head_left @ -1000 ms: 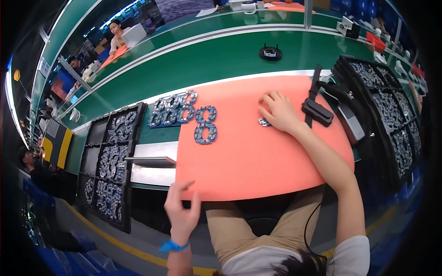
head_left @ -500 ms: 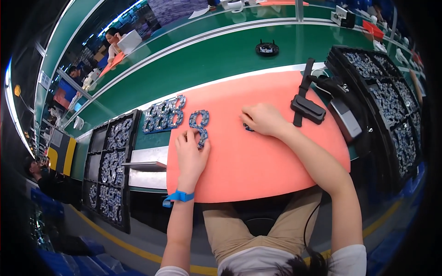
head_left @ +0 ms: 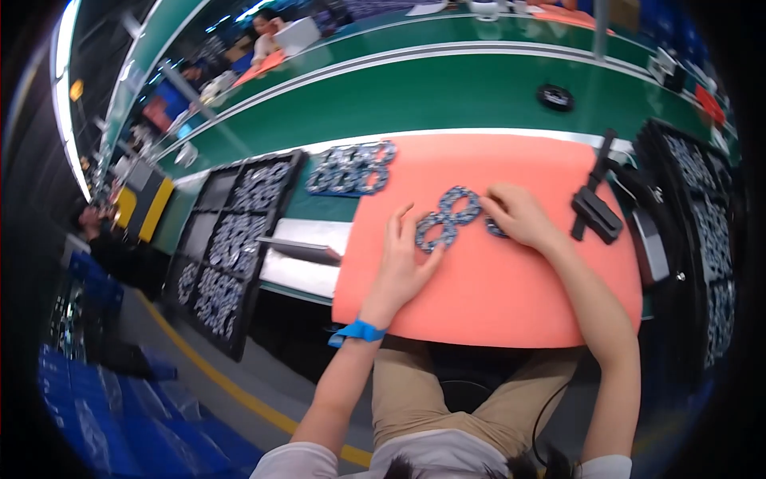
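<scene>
Two joined ring-shaped circuit boards [head_left: 448, 215] form a tilted figure eight on the pink mat [head_left: 479, 311]. My left hand [head_left: 403, 263], with a blue band at the wrist, grips the lower-left ring between thumb and fingers. My right hand [head_left: 520, 217] is closed, its fingertips close beside the upper-right ring. Under that hand a further ring-shaped circuit board [head_left: 496, 228] shows only in part; the fingers seem to be on it. A joined group of ring boards [head_left: 349, 169] lies at the mat's far left corner.
Black compartment trays of ring boards stand left [head_left: 231, 231] and right [head_left: 702, 191]. A grey plate [head_left: 299, 249] juts out left of the mat. A black strapped device [head_left: 597, 214] lies at the mat's right. A black ring-shaped part [head_left: 555, 97] sits on the green belt [head_left: 447, 92]. Other people sit beyond.
The view has swung, shifting the scene rightward. My left hand has moved the figure-eight boards right across the mat, nearer my right hand, and they now lie more slanted.
</scene>
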### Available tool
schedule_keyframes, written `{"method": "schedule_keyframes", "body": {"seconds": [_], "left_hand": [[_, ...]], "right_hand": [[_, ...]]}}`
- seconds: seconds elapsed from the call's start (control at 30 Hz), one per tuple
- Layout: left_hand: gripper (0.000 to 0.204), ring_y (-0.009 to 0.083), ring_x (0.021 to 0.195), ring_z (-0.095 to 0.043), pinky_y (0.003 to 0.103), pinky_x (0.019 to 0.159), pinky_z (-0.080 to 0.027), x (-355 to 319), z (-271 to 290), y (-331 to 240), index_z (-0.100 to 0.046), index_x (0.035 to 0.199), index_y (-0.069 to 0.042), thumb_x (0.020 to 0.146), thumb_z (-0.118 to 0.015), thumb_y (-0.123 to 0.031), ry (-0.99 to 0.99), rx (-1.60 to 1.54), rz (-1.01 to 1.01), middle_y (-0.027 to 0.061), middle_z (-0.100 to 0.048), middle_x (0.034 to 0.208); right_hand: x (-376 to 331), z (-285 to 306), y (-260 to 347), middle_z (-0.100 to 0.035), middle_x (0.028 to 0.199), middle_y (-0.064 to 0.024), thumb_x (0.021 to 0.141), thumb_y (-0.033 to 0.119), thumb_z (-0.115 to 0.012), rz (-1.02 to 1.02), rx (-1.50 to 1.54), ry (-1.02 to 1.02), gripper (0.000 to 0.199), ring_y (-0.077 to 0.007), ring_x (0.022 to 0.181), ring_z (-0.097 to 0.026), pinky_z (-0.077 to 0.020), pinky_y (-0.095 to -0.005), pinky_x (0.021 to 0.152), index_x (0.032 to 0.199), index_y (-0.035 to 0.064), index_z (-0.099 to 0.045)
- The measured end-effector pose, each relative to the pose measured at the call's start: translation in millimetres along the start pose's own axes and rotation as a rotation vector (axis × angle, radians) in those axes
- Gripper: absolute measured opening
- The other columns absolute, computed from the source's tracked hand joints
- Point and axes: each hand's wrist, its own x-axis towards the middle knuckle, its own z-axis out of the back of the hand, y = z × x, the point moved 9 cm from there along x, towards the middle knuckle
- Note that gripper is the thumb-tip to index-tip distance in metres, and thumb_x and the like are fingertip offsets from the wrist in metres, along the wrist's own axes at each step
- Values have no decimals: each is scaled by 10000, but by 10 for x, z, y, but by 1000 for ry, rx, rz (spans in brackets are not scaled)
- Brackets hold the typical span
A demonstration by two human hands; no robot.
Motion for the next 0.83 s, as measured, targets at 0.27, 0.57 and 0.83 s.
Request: {"method": "schedule_keyframes", "body": {"seconds": [0.27, 0.57, 0.83], "left_hand": [[313, 304, 1082, -437, 392, 910, -391, -1332, 1394, 159, -543, 1042, 7, 745, -638, -24, -726, 329, 143, 168, -416, 1142], [364, 264, 1039, -467, 374, 931, -391, -3603, 2626, 1597, -458, 1123, -37, 835, -652, -150, -1726, -120, 822, 137, -442, 1145], [338, 385, 1205, -460, 475, 988, -441, -3278, 2515, 2234, -470, 1158, -10, 862, -584, -129, -1180, -1237, 662, 248, -517, 1220]], "right_hand": [[-30, -34, 6, -528, 669, -100, 889, 148, -562, -38, 79, 9, 184, -187, 588, -508, -406, -317, 557, 804, -14, -544], [22, -61, 51, -527, 664, -40, 879, 122, -578, -90, 96, -9, 144, -102, 557, -466, -376, -260, 522, 814, -5, -558], [36, -58, 545, -606, 828, -77, 849, 129, -609, 68, 87, -183, 107, -170, 753, -573, -435, -281, 659, 883, 29, -591]]}}
